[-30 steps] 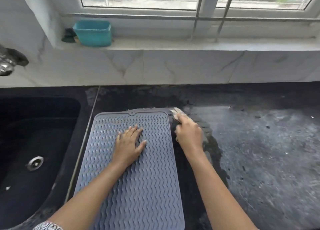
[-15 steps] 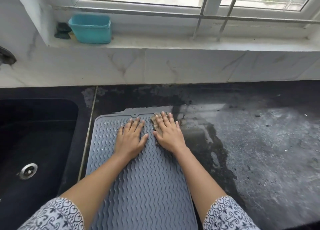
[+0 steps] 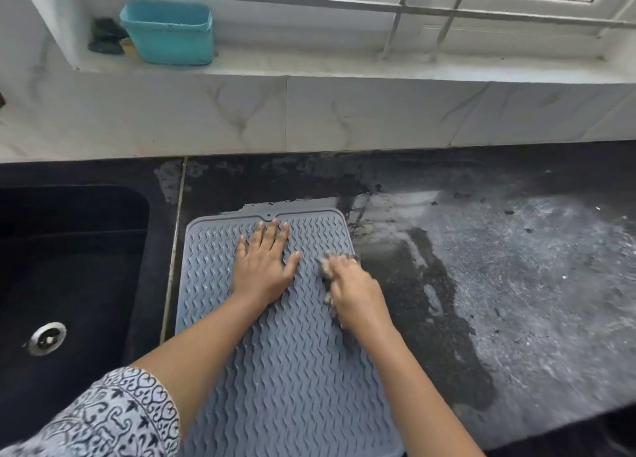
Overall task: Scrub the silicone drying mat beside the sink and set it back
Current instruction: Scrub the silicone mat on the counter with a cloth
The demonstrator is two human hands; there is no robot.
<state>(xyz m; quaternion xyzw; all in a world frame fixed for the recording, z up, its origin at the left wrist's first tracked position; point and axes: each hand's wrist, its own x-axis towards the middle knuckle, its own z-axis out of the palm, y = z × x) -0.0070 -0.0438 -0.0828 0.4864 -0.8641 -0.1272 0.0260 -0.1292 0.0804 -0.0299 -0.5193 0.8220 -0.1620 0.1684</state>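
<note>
A grey silicone drying mat (image 3: 292, 363) with a wavy ribbed surface lies flat on the dark counter, just right of the sink (image 3: 69, 284). My left hand (image 3: 263, 264) rests flat on the mat's upper middle, fingers spread and pointing away from me. My right hand (image 3: 358, 295) is curled around a pale, worn scrub pad (image 3: 328, 265) and presses it on the mat near its right edge. Only the pad's front tip and a bit below the fingers show.
A teal plastic tub (image 3: 170, 31) and a dark sponge (image 3: 105, 38) sit on the white window ledge at the back left. The counter (image 3: 516, 284) to the right of the mat is wet and streaked with pale residue. The sink drain (image 3: 46, 338) shows at lower left.
My right hand has drawn the scrub pad from the mat's top edge back toward me along the right side. My left hand has slid a little farther up the mat.
</note>
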